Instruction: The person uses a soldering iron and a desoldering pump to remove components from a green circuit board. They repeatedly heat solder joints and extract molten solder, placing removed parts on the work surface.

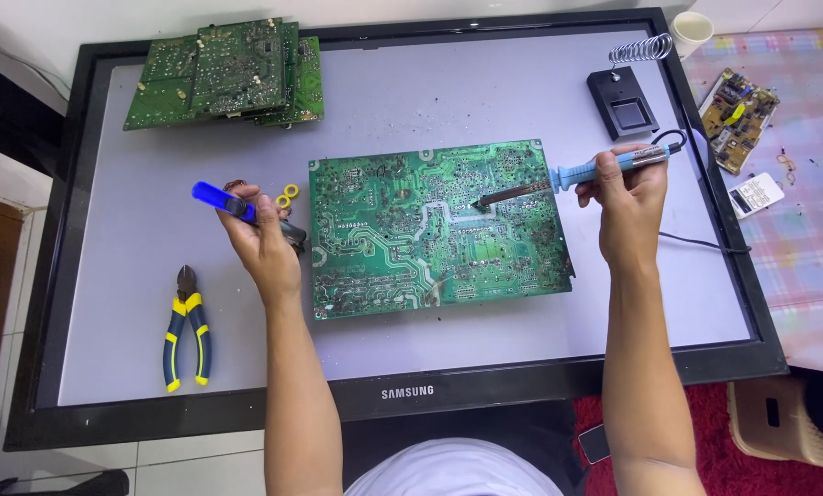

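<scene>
A large flat-screen monitor with a black frame and pale grey panel lies face up as the work surface. At its centre rests a big green rectangular circuit board, solder side up, covered in pale traces. At the monitor's upper left sits a stack of smaller green circuit boards.

The right hand reaches in from the right, its fingers wrapped around the light blue handle of a soldering iron; the iron's dark metal tip touches the middle of the big board. The left hand hovers just left of the board, fingers closed around a dark tool with a bright blue end.

At the upper right stands a black soldering-iron stand with a coiled wire holder; the square tray in its base holds a dark pad. At the lower left lie yellow-and-blue-handled cutting pliers. Two small yellow rings lie just beside the left hand. Off the monitor's top right corner, on the table, stands a white paper cup; its contents cannot be seen.
</scene>
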